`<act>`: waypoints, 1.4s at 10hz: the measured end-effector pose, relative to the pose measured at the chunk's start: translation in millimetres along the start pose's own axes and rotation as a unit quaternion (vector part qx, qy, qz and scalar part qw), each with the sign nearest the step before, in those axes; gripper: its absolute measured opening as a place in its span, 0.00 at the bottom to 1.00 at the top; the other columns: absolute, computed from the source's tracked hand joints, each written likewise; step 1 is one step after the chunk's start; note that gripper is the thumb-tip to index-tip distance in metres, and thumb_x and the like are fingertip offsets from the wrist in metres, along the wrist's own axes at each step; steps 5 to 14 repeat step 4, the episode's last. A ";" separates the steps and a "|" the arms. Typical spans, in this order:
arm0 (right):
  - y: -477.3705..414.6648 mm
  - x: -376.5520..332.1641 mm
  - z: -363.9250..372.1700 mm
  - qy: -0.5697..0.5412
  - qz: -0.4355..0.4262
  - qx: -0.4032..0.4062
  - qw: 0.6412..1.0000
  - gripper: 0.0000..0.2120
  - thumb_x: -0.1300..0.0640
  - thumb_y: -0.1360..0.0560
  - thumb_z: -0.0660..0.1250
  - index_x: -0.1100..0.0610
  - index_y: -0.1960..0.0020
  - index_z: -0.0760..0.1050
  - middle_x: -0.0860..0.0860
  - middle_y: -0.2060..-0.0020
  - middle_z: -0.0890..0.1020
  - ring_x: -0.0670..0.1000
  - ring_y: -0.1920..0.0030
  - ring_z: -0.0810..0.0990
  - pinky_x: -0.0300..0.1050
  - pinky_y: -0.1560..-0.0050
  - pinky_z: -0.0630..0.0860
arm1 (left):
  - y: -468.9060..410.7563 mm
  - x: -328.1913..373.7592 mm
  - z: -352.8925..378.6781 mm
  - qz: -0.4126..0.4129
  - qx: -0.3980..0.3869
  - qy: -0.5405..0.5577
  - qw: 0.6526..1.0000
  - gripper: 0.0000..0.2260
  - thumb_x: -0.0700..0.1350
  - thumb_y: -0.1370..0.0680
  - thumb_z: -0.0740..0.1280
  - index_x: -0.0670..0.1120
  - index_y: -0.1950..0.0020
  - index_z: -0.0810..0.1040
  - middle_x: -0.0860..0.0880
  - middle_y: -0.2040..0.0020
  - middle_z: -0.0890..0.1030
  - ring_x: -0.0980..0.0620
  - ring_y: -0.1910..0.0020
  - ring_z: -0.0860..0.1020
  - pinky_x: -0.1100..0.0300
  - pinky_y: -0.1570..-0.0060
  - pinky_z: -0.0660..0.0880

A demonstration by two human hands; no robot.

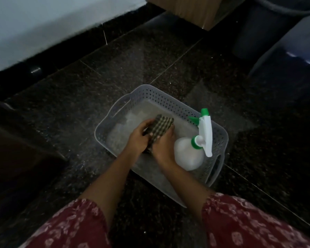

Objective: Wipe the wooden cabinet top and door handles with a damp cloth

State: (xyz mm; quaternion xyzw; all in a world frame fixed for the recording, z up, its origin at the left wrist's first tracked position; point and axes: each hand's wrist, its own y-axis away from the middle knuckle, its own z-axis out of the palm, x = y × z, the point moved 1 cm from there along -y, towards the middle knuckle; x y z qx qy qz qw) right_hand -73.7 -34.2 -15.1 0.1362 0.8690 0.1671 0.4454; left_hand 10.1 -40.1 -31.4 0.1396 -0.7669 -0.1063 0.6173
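Head view, two hands, left hand [139,140], right hand [164,146], one cloth [159,127], one basket [150,93], one bottle [188,154]

Left hand [137,140], right hand [164,146]: fingers curled together.

Dark speckled granite floor [168,65], polished, pale grout lines crossing it. Sitting right on it: a grey perforated plastic basket [168,101], mid-frame. Far right, a dark bin [261,33] stands on the tiles, beside a wooden cabinet base [191,9].
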 end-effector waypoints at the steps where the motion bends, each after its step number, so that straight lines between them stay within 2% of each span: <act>1: -6.1 5.2 1.4 0.072 -0.006 -0.023 0.997 0.33 0.63 0.25 0.61 0.65 0.26 0.47 0.64 0.28 0.58 0.63 0.31 0.63 0.55 0.31 0.65 | -13.4 -8.8 5.3 0.017 0.013 -0.107 0.994 0.21 0.31 0.23 0.59 0.40 0.31 0.69 0.42 0.33 0.74 0.45 0.33 0.71 0.63 0.35 0.67; 2: -4.4 5.3 7.2 0.105 0.004 -0.039 0.994 0.30 0.63 0.24 0.60 0.65 0.27 0.51 0.65 0.29 0.58 0.64 0.31 0.63 0.55 0.31 0.64 | -16.4 -14.0 3.8 0.028 0.019 -0.178 0.983 0.20 0.34 0.23 0.60 0.40 0.30 0.69 0.39 0.34 0.75 0.41 0.34 0.72 0.55 0.32 0.68; 3: -4.0 4.8 16.3 0.155 0.045 -0.003 0.987 0.30 0.59 0.20 0.56 0.66 0.26 0.44 0.64 0.26 0.52 0.62 0.28 0.59 0.52 0.29 0.59 | -15.4 -13.6 -2.2 0.066 0.005 -0.366 0.928 0.23 0.40 0.21 0.58 0.43 0.26 0.61 0.43 0.25 0.64 0.42 0.28 0.63 0.53 0.28 0.61; 4: 0.2 -2.3 14.8 0.169 -0.003 0.040 0.985 0.29 0.58 0.20 0.56 0.65 0.26 0.46 0.65 0.26 0.51 0.63 0.27 0.57 0.53 0.29 0.60 | -9.2 -1.3 -14.3 0.081 -0.009 -0.479 0.874 0.27 0.44 0.20 0.58 0.45 0.23 0.51 0.47 0.21 0.52 0.45 0.23 0.52 0.54 0.26 0.53; 14: 0.2 -2.3 14.8 0.169 -0.003 0.040 0.985 0.29 0.58 0.20 0.56 0.65 0.26 0.46 0.65 0.26 0.51 0.63 0.27 0.57 0.53 0.29 0.60 | -9.2 -1.3 -14.3 0.081 -0.009 -0.479 0.874 0.27 0.44 0.20 0.58 0.45 0.23 0.51 0.47 0.21 0.52 0.45 0.23 0.52 0.54 0.26 0.53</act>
